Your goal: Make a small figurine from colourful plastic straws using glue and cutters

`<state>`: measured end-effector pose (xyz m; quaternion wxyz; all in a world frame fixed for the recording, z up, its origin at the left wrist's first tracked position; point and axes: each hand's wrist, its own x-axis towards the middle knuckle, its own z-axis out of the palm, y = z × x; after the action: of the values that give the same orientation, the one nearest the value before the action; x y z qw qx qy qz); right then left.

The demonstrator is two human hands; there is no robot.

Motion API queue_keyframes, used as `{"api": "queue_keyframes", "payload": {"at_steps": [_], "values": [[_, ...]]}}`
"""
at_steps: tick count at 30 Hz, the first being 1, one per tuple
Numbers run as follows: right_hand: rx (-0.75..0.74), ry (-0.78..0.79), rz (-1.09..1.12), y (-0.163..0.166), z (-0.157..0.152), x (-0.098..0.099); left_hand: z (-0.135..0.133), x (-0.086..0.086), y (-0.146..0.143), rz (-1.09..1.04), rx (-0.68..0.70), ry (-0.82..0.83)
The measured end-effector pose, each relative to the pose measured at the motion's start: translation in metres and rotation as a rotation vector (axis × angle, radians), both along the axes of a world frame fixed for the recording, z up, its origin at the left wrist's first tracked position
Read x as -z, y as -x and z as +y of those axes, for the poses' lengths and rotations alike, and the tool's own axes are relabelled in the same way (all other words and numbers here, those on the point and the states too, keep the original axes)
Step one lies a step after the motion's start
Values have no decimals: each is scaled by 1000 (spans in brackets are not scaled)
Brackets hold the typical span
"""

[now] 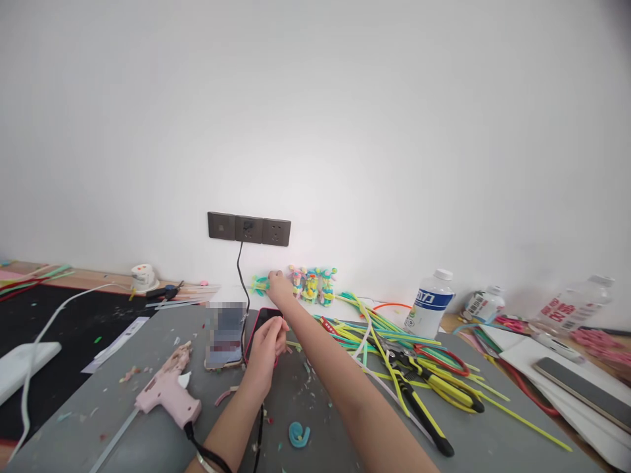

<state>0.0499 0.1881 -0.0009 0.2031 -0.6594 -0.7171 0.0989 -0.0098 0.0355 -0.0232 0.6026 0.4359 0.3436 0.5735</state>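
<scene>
My right hand [279, 288] reaches to the back of the table by the wall, its fingers curled. A small green-and-yellow pipe-cleaner piece [259, 284] shows at its left side; whether the fingers grip it is hidden. Just right of that hand stand several colourful pipe-cleaner figures [311, 287]. Nearer to me, my left hand [267, 338] is closed with the fingertips together, over a phone with a red edge [263, 318]. Whatever it pinches is too small to make out. Another phone [225, 335] leans upright to its left.
A pink glue gun [170, 397] lies at the left front, its cord running toward me. At right, wire strippers [419, 401] rest among loose pipe cleaners [369, 328], beside a white bottle [430, 303]. A curled blue piece [298, 435] lies in front. A black cable [239, 266] hangs from the socket.
</scene>
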Motion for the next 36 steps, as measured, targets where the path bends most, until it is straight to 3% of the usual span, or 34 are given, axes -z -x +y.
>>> {"api": "queue_keyframes", "payload": {"at_steps": [7, 13, 17, 22, 26, 28, 32, 36], "values": [[8, 32, -71, 2, -4, -2, -3, -2, -1, 32, 22, -4], [-72, -39, 173, -14, -25, -18, -1, 1, 0, 4, 18, -19], [-132, -31, 388, -44, -51, -48, -4, -3, 1, -5, 27, -32], [-217, 160, 499, -107, -105, -72, -3, -6, 2, -44, -53, -23], [-322, 574, 423, -137, -154, -58, 0, -7, 3, -67, -203, 27], [-362, 673, 407, -138, -174, -42, 0, -9, 3, -65, -231, 52], [-316, 659, 305, -128, -198, -17, -2, -12, 2, -36, -196, 72], [-261, 471, 148, -130, -201, -19, -2, -12, 2, 19, -180, 75]]}}
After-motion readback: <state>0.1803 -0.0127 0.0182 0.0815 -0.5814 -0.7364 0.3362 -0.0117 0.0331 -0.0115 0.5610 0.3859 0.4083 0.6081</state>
